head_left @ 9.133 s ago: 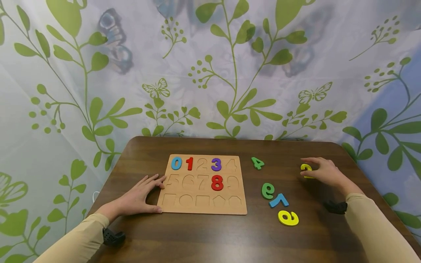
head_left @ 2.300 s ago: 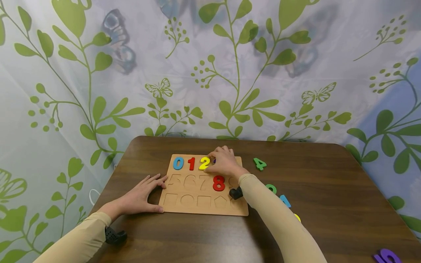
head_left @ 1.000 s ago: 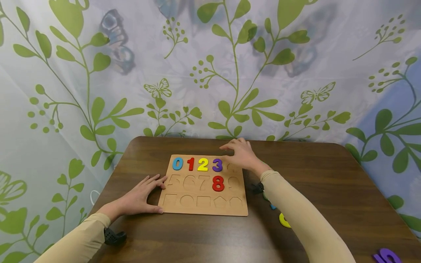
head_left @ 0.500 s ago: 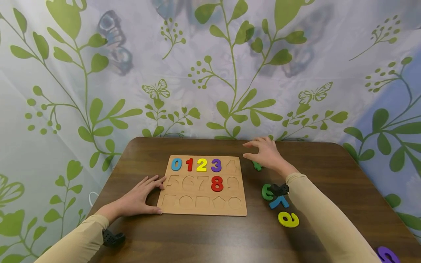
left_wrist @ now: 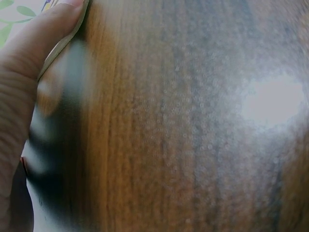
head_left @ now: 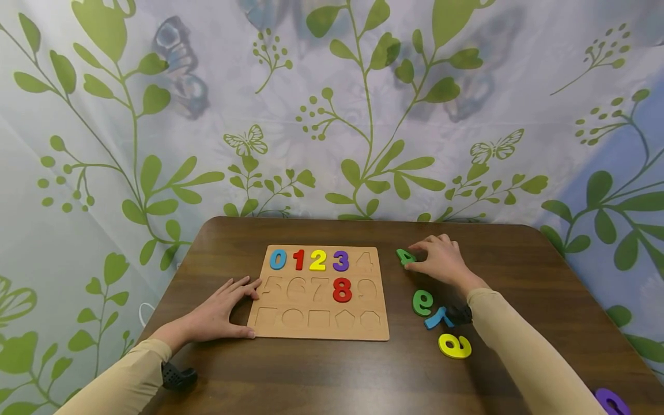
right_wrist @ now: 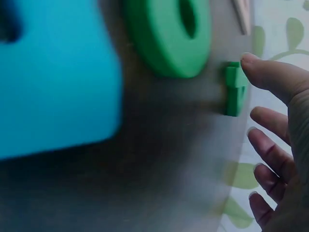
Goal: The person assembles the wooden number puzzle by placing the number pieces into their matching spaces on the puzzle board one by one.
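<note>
A wooden number board (head_left: 321, 333) lies on the table, with blue 0 (head_left: 272, 259), red 1 (head_left: 300, 259), yellow 2 (head_left: 319, 260), purple 3 (head_left: 340, 261) and red 8 (head_left: 342, 290) seated in their recesses. My left hand (head_left: 215, 311) rests at the board's left edge, fingers spread and thumb at the lower corner. Right of the board, my right hand (head_left: 441, 260) reaches a green 4 (head_left: 402, 254), with thumb and index finger at either side of it. In the right wrist view, the thumb (right_wrist: 270, 77) overlaps the green 4 (right_wrist: 232, 96), and the other fingers stand apart.
Nearer than the 4 lie a green 6- or 9-shaped piece (head_left: 417, 304), a blue 7 (head_left: 433, 321) and a yellow 6- or 9-shaped piece (head_left: 443, 347). A purple piece (head_left: 603, 396) is partly visible at lower right. A patterned cloth (head_left: 332, 115) hangs behind the table (head_left: 290, 374).
The yellow 2 went from the right side of the table into its recess. My right hand then left the board and moved right to the green 4. The left hand stayed put.
</note>
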The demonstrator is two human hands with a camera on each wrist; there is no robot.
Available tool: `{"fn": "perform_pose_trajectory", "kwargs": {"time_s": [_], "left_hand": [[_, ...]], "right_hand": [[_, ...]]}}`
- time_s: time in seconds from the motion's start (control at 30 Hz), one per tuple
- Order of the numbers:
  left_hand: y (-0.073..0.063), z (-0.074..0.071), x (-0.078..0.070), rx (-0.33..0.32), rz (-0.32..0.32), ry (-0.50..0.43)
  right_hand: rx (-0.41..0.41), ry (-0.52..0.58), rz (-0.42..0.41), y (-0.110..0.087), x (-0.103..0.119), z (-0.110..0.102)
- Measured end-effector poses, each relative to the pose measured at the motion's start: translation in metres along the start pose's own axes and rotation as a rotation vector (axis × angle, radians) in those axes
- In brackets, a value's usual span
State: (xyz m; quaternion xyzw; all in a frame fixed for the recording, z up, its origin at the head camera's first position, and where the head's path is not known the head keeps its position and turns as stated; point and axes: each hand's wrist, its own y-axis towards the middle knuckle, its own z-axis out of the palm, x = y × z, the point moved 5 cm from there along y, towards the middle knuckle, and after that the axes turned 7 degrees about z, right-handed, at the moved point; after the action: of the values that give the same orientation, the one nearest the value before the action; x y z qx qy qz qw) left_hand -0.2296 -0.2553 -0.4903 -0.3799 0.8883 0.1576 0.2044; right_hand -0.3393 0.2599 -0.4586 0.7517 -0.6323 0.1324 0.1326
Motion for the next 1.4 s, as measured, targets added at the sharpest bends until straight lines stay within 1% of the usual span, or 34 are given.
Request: {"fn": "perform_pose_trajectory", "kwargs": {"time_s": [0.2,0.47,0.77,1.1,1.2,1.4], "left_hand": [[-0.001,0.001,0.000,-0.009,0.002,-0.001],[-0.001,0.001,0.000,-0.004,-0.008,-0.008],[0.000,0.001,0.001,0.003,-0.012,-0.003],[0.000,0.001,0.002,0.001,-0.008,-0.009],[0.000,0.001,0.002,0.005,-0.015,-0.007],[0.000,0.001,0.003,0.008,-0.020,-0.009]], "right_hand": [[-0.035,-0.027,0.019,0.000,-0.009,0.008],[-0.070,-0.069,0.032,0.002,-0.002,0.012],[-0.070,-0.084,0.042,0.002,0.006,0.013],[-0.054,-0.135,0.012,0.001,0.006,0.013],[-0.060,-0.126,0.016,-0.001,0.003,0.013],[-0.103,-0.039,0.026,-0.004,0.001,0.005]]}}
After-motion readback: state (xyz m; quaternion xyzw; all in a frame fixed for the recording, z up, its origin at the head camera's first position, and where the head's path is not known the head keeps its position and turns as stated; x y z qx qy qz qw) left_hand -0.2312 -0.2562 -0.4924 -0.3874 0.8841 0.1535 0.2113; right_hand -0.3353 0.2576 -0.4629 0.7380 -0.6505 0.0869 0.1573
